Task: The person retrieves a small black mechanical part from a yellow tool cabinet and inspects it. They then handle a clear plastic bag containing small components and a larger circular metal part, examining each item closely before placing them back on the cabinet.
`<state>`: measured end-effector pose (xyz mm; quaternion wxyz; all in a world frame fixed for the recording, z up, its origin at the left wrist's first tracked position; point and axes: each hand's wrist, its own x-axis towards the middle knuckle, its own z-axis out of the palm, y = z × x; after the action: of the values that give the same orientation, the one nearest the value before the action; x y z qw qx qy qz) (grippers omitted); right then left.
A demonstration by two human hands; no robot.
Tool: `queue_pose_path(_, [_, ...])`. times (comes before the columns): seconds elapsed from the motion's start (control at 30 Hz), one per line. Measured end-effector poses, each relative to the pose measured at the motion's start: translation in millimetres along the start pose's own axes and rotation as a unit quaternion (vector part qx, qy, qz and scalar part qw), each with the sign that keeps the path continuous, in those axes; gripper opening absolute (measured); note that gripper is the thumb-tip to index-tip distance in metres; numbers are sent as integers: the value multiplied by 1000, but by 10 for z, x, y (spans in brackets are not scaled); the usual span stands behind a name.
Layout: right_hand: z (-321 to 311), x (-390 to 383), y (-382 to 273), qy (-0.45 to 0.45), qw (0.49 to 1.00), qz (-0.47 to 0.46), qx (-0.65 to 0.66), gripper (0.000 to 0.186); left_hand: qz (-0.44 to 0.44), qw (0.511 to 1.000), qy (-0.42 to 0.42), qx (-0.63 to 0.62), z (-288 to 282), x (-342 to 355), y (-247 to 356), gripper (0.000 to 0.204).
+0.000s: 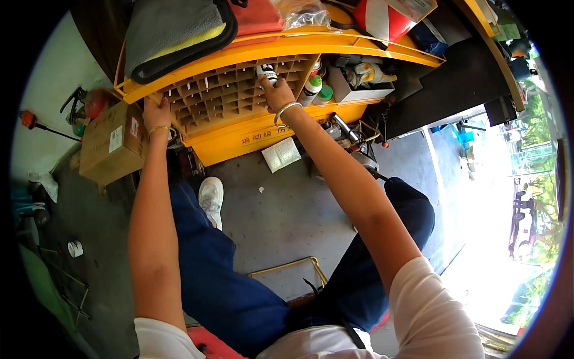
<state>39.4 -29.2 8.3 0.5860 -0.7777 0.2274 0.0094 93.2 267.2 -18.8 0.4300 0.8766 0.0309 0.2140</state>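
Bottle (266, 73) held at the divided box (203, 96)

The black-and-white bottle is in front of the box's small compartments, toward their right end, under the yellow shelf (221, 149). Handling it well probably means keeping it square to the slots, so it doesn't catch or bend the thin dividers, and clear of the green-topped bottle (312, 88) to the right. The right hand (279, 97) is closed around the bottle's near end. The left hand (156, 113) rests at the box's left edge, fingers bent; whether it pinches that edge, I cannot tell.

Bottle (266, 72) partly behind right hand (277, 97), gray cloth (176, 37) cropped; bag (304, 14) cropped
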Motion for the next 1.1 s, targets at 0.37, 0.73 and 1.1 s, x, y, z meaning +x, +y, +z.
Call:
queue_pose_path(0.37, [-259,-987,494,30,997,-64,-24,56,-43,996,-6,80,0,-18,103,40])
queue_pose_path(0.73, [-300,-1360,435,149,970,-158,-114,44,-84,992,-24,91,-6,-22,157,38])
queue_pose_path(1.1, [-68,-1161,543,185,951,-231,-93,38,-85,994,-26,67,-31,-37,194,41])
